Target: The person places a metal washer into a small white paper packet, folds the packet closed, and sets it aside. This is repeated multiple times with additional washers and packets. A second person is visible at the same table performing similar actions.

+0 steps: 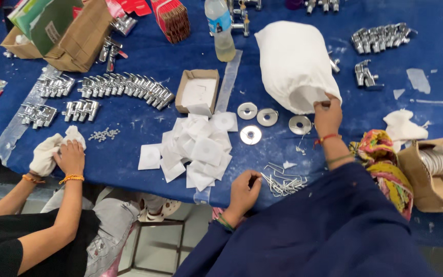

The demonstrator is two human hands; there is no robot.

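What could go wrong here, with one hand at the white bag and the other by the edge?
The right hand grips the white bag's open mouth; tugging it could tip it and spill whatever is inside. The chrome discs lie loose right beside it and might get knocked. The left hand sits by the keys near the table edge; a sweep could push them off.

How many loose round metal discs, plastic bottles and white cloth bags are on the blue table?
Round metal discs: 4
Plastic bottle: 1
White cloth bag, pinched at its mouth by the right hand: 1
Total: 6
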